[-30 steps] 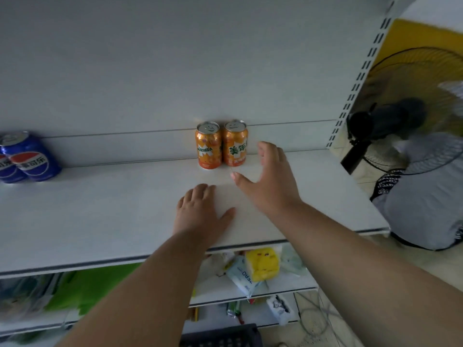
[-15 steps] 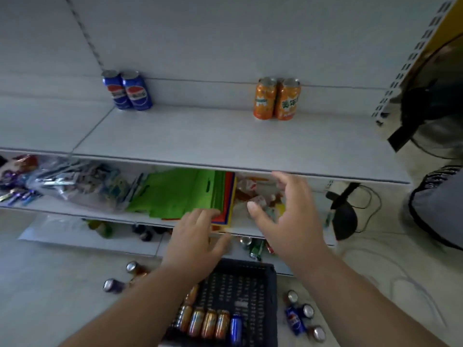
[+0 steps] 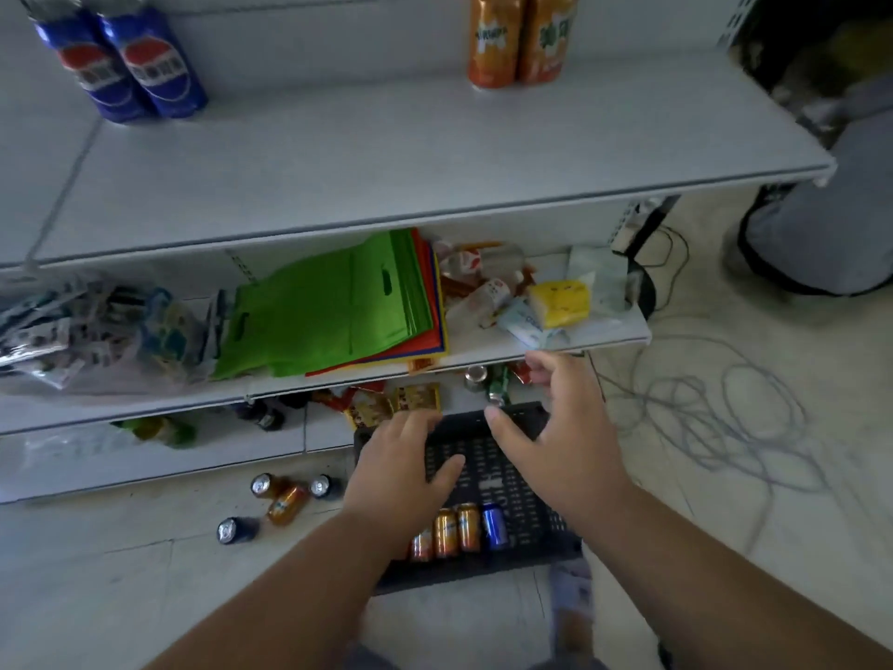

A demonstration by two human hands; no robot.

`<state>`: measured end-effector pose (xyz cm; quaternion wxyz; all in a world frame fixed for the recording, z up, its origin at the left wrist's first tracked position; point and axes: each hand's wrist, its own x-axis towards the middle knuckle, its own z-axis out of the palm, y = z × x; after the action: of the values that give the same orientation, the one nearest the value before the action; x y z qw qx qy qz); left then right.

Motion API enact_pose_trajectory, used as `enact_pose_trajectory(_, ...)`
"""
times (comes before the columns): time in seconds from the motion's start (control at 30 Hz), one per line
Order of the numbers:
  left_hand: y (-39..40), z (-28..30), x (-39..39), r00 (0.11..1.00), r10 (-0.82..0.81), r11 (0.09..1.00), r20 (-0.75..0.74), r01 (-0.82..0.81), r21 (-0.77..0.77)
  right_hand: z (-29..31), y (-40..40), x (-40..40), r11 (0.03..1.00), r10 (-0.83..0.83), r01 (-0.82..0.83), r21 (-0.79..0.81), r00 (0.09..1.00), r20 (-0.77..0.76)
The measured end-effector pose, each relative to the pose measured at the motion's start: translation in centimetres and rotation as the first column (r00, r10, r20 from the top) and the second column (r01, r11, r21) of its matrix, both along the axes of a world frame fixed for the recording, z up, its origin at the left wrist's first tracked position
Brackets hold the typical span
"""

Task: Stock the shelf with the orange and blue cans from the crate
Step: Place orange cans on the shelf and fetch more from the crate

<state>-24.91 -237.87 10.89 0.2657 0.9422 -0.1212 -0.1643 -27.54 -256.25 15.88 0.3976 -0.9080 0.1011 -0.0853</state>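
A black plastic crate (image 3: 488, 469) sits on the floor below the shelving. Along its near wall lie orange cans (image 3: 452, 529) and one blue can (image 3: 494, 524). My left hand (image 3: 398, 469) and my right hand (image 3: 563, 430) hover over the crate, both empty with fingers spread. On the grey top shelf (image 3: 386, 162) two blue cans (image 3: 125, 65) stand at the back left and two orange cans (image 3: 519, 38) at the back right.
Several loose cans (image 3: 278, 500) lie on the floor left of the crate. The middle shelf holds green bags (image 3: 333, 307), a yellow pack (image 3: 560, 302) and plastic-wrapped goods (image 3: 72, 331). Grey cables (image 3: 725, 408) sprawl on the floor at right. A grey covered object (image 3: 831, 234) stands far right.
Both hands have come down from the top shelf to just above the crate. The view has tilted downward, so the shelf cans now sit at the top edge.
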Motion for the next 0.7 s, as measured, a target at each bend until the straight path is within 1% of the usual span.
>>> enact_pose_trajectory(0.13, 4.6, -4.5, 2.7, 0.978, -0.171, 0.983, -0.117, 0.177, 0.04, -4.8, 4.9, -1.5, 0.974, -0.208, 0.217, 0.07, 0.971, -0.115)
enact_pose_trajectory(0.23, 5.8, -7.4, 3.8, 0.958, -0.206, 0.974, -0.199, 0.221, 0.055, -8.1, 6.8, -2.7, 0.937, -0.311, 0.335, 0.103, 0.93, -0.195)
enact_pose_trajectory(0.33, 5.9, -11.2, 3.7, 0.944, -0.206, 0.973, -0.26, 0.226, 0.051, -11.8, 7.5, -3.3, 0.914, -0.353, 0.388, 0.119, 0.905, -0.239)
enact_pose_trajectory(0.4, 5.7, -14.4, 3.4, 0.941, -0.163, 0.983, -0.295, 0.181, 0.035, -15.0, 7.4, -2.7, 0.915, -0.341, 0.384, 0.126, 0.901, -0.268)
enact_pose_trajectory(0.5, 5.7, -21.1, 2.8, 0.932, -0.033, 0.998, -0.36, 0.051, 0.04, -21.8, 7.1, -1.2, 0.922, -0.309, 0.362, 0.136, 0.902, -0.302)
enact_pose_trajectory(0.6, 5.7, -29.6, 2.4, 0.907, 0.105, 0.994, -0.409, -0.081, 0.077, -30.2, 7.1, -0.1, 0.938, -0.261, 0.32, 0.137, 0.906, -0.333)
enact_pose_trajectory(0.7, 5.7, -39.0, 2.6, 0.884, 0.192, 0.981, -0.426, -0.155, 0.119, -39.2, 7.6, 0.6, 0.949, -0.22, 0.285, 0.133, 0.903, -0.368)
